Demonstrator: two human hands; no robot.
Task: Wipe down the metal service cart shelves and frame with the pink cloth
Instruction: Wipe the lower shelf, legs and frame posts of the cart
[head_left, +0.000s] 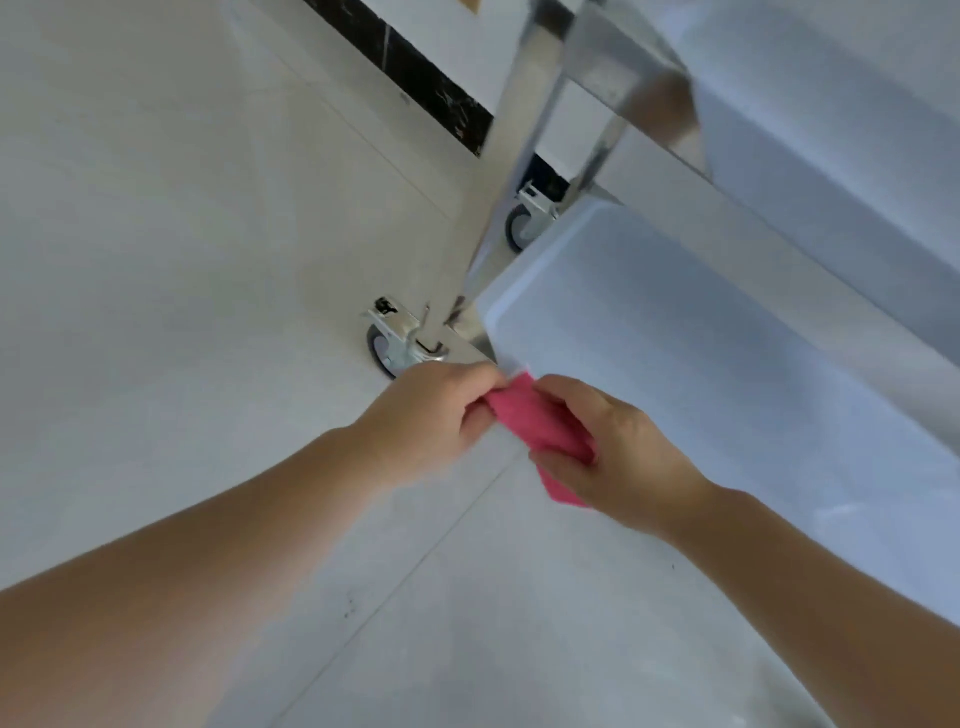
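The pink cloth (540, 423) is stretched between both hands just in front of the near corner of the cart's bottom shelf (675, 374). My left hand (431, 415) pinches its upper end. My right hand (613, 457) grips its lower part, and a tail of cloth hangs below the fingers. The shiny metal cart leg (506, 171) rises from that corner. An upper shelf (831, 130) and its rail sit above at the right. The view is motion-blurred.
A locking caster wheel (389, 348) sits under the near leg and a second caster (524, 223) further back. Pale floor tiles (182, 234) surround the cart. A black marble strip (415, 67) runs along the far wall.
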